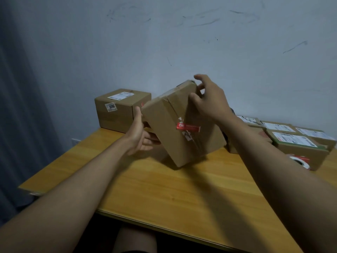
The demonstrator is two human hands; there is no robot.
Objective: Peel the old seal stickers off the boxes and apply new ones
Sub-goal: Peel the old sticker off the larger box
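Right now a cardboard box (175, 125) is tipped up on one lower corner on the wooden worktop (164, 189), held between both hands. The left hand (142, 132) cups its left side from underneath, thumb up along the edge and fingers curled beneath. The right hand (209, 99) grasps the top far corner, fingers hooked over it. A red seal sticker (187, 127) lies across the taped seam on the face turned toward the person. Behind, to the left, sits another box labelled 3090 (118, 110). Off to the right are several flatter labelled boxes (295, 143), with a roll of red stickers (300, 161) just in front of them.
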